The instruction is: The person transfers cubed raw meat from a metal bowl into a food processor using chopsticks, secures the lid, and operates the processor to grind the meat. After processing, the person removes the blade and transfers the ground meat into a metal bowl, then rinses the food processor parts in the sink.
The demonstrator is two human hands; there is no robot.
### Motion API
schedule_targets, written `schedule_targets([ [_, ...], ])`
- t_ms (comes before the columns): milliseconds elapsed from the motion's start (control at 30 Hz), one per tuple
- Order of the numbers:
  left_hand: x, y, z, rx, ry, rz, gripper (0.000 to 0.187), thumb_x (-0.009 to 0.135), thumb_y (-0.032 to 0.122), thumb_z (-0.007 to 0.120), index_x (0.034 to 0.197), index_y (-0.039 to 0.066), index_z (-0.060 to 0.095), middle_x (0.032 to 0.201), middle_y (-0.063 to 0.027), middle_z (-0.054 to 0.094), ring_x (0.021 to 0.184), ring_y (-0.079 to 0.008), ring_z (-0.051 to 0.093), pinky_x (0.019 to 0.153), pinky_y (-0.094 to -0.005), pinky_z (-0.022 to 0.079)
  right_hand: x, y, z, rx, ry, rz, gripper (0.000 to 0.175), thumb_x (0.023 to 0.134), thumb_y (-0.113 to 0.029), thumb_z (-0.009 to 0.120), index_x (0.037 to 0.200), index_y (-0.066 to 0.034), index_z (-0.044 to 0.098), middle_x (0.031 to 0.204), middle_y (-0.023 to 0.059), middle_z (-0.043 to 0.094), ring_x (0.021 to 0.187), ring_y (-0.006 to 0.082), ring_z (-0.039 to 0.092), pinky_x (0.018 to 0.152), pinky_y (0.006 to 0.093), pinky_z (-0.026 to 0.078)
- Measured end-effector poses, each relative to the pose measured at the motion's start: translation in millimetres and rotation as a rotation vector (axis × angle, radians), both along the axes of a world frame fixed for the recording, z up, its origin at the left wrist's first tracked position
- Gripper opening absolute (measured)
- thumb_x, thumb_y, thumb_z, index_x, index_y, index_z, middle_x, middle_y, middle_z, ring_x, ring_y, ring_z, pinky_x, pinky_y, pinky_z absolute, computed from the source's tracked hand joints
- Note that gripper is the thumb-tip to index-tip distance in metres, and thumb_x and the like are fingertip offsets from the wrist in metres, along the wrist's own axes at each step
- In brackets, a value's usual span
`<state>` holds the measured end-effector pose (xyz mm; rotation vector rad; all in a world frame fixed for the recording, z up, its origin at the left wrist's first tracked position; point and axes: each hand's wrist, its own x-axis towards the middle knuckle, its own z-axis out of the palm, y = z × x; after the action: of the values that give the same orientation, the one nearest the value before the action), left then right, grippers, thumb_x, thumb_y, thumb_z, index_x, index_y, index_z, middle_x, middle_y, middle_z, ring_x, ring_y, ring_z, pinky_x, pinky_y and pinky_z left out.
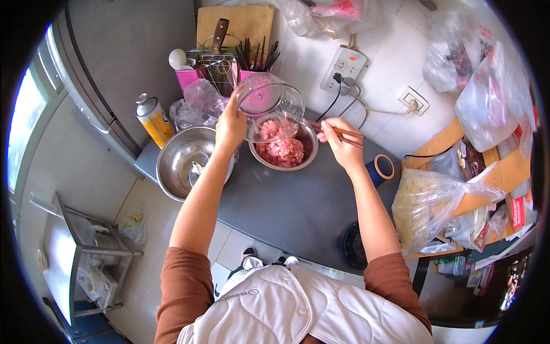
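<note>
My left hand (232, 124) grips the side of a clear bowl-shaped container (294, 96), tipped over a steel bowl (313, 155). Pink minced meat (281, 150) fills much of that bowl, and some shows through the clear wall. Brown chopsticks (346, 134) are held in my right hand (341, 144); their tips reach toward the container's mouth, where the exact contact is hard to see. Left of the meat, partly behind my left forearm, stands a larger steel bowl (172, 165) with a small pale thing in it that I cannot make out.
A yellow spray can (154, 122) and crumpled plastic bag (200, 103) stand at the grey table's (279, 206) back left, near a utensil rack (219, 71) with a cleaver. Right are a blue cup (378, 170), a dark round container (354, 245), a plugged power strip (343, 69) and bagged food (425, 202).
</note>
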<state>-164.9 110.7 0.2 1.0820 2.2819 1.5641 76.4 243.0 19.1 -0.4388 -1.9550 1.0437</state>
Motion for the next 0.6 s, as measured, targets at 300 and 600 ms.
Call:
schedule_targets([
  [300,-1.4,-1.6,1.9,0.011,0.023,0.029,0.067,0.085,0.004,0.045,0.145,0.034,0.038,0.109,-0.0245,0.064,0.096,-0.0427,0.064,0.085,-0.0489,0.047,6.4,-10.3,2.2,0.124,0.016,0.048,0.009,0.094,-0.007,0.062,0.094,0.0020,0.063,0.084,0.0080,0.068,0.071,0.0141,0.067,0.067,0.0262,0.054],
  [600,-8.4,1.9,-11.7,-0.013,-0.025,0.050,0.065,0.086,0.007,0.045,0.144,0.035,0.039,0.107,-0.0262,0.064,0.096,-0.0437,0.063,0.088,-0.0473,0.046,32.4,-27.7,2.2,0.367,-0.131,0.131,0.006,0.088,-0.010,0.068,0.090,-0.0051,0.065,0.083,0.0072,0.064,0.071,0.0235,0.064,0.064,0.0318,0.050],
])
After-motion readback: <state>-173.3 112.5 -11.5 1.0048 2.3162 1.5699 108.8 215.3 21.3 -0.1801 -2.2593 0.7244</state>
